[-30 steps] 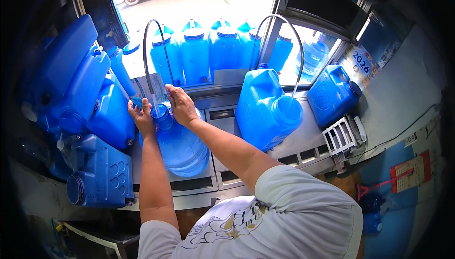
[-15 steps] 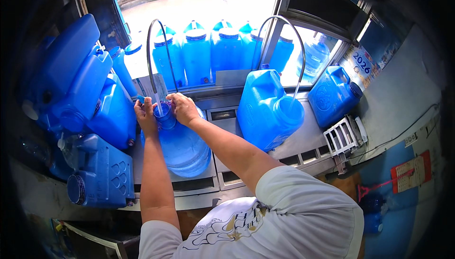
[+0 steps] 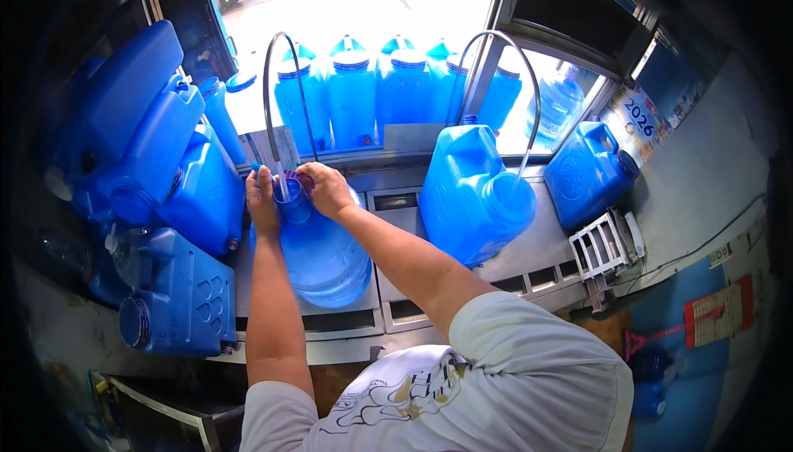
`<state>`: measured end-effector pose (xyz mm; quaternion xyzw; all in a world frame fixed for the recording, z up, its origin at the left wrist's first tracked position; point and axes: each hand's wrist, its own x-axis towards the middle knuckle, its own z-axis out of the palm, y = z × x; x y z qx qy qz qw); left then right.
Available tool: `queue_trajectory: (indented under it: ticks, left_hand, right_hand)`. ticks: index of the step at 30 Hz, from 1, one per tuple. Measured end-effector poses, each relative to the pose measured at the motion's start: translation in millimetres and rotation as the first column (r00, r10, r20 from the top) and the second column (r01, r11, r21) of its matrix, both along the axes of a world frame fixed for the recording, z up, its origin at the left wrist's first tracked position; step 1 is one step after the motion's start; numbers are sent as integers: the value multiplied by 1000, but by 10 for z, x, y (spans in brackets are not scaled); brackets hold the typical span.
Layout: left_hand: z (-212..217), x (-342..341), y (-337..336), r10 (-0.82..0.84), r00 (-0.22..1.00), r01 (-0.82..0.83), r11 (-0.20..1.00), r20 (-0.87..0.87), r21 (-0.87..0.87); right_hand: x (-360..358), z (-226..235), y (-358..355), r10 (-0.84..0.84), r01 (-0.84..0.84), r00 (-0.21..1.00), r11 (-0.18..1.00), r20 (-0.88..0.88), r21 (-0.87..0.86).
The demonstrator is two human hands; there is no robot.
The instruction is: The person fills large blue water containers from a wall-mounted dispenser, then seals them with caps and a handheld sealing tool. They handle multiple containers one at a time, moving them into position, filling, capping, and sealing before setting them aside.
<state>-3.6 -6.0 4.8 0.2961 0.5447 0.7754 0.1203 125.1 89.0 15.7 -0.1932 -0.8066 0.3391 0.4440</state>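
A round, clear-blue water jug (image 3: 326, 266) stands upright on the metal counter in front of me. A curved metal filling tube (image 3: 268, 92) ends in a pale nozzle (image 3: 282, 178), which goes down into the jug's neck (image 3: 292, 206). On the neck's left side, my left hand (image 3: 263, 202) is closed, pinching a small blue piece (image 3: 255, 168) at its fingertips. My right hand (image 3: 328, 191) curls at the neck's right and far side. A bit of purple-blue shows by its fingertips, but what they hold is too small to make out.
A second tube (image 3: 538, 105) feeds a blue jerrycan (image 3: 462, 196) to the right; another jerrycan (image 3: 582, 175) stands beyond it, near a white rack (image 3: 600, 249). Blue containers (image 3: 178, 291) pile up at left. Several tall ones (image 3: 353, 97) line the window.
Both hands stay at the jug's neck, and my right fingers have shifted slightly at its far side. The whole view has moved a little. Outside, vehicles have passed leftward.
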Motion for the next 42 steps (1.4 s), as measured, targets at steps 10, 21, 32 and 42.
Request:
queue_trajectory:
  ticks: [10, 21, 32, 42]
  left_hand:
    - [97, 75, -10, 25, 994, -38, 993, 109, 114]
    - [39, 5, 6, 0, 992, -13, 995, 127, 101]
    - [-85, -57, 31, -12, 1000, 12, 1000, 12, 8]
    - [-34, -20, -13, -90, 994, 90, 996, 54, 7]
  right_hand:
    - [-3, -62, 108, -77, 85, 994, 989, 73, -123]
    - [-57, -113, 183, -88, 67, 996, 916, -33, -395]
    - [-6, -9, 132, -151, 111, 986, 906, -69, -408]
    - [-13, -73, 169, -84, 70, 996, 930, -23, -361]
